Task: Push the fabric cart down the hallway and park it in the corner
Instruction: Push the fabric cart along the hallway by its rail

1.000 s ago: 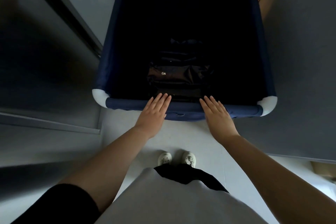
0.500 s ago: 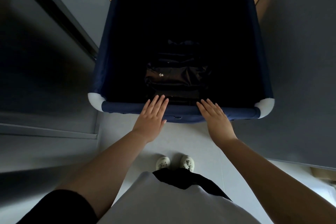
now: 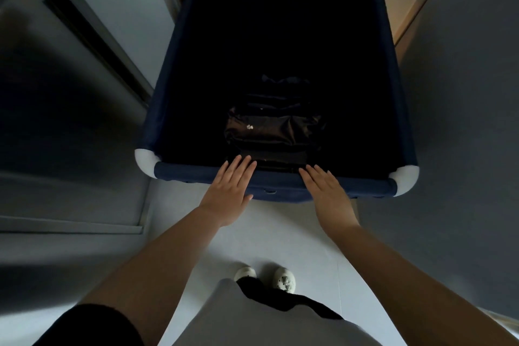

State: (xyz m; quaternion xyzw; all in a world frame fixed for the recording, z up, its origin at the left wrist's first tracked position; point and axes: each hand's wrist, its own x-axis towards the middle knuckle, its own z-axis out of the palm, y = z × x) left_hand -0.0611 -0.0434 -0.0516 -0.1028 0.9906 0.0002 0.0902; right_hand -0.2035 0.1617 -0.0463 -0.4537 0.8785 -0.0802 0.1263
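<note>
The fabric cart [image 3: 191,174] is a deep navy bin with white corner pieces, standing straight ahead of me in a narrow passage. Its inside is very dark; a shiny black bag [image 3: 273,130] lies at the bottom. My left hand [image 3: 229,188] rests flat on the near rim, fingers straight and together. My right hand [image 3: 327,191] lies flat on the same rim a little to the right. Neither hand wraps around the rim.
A grey wall with a dark door frame [image 3: 92,36] runs close along the left of the cart. A grey wall [image 3: 455,121] stands close on the right, with a pale wooden panel [image 3: 404,3] beyond it. My white shoes [image 3: 283,282] stand on the light floor.
The cart and both hands sit slightly further forward and left in view, and the cart's far white corners have come into sight. Both palms stay flat on the rim.
</note>
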